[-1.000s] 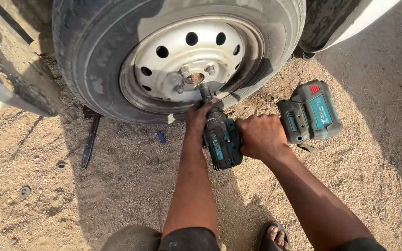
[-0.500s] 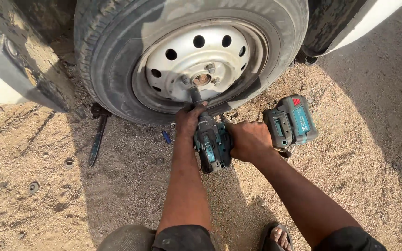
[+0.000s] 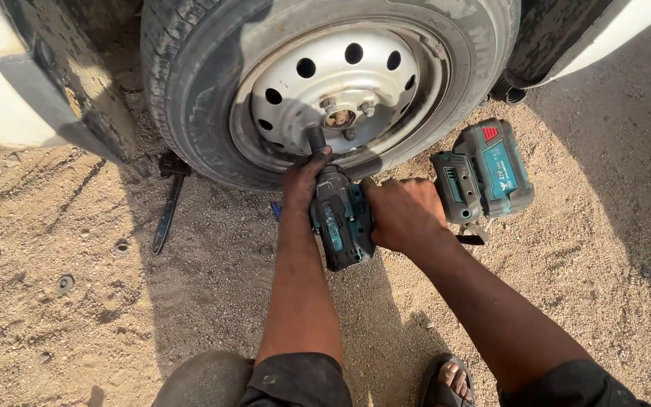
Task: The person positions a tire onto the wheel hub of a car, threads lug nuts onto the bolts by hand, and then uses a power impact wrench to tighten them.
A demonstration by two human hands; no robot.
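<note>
Black tyre [image 3: 190, 90] with white steel rim [image 3: 340, 83], upright on sandy ground [image 3: 77, 301], far centre. Cordless impact wrench [image 3: 340, 218], black and teal, near side of wheel, socket tip against rim low left of hub. Battery block [image 3: 484, 173] at wrench's right end, just above sand. Right hand [image 3: 404, 215] clenched round wrench grip. Left hand [image 3: 303, 181] grasping wrench nose behind socket. Dark tool [image 3: 167, 211] lying on sand, left of tyre. Sandalled foot [image 3: 450, 380] near edge.

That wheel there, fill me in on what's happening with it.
A person holds a cordless impact wrench against the white steel wheel. The left hand steadies its nose by the socket, which points at the hub's lug nuts. The right hand grips the handle. A metal bar lies on the sand.
</note>
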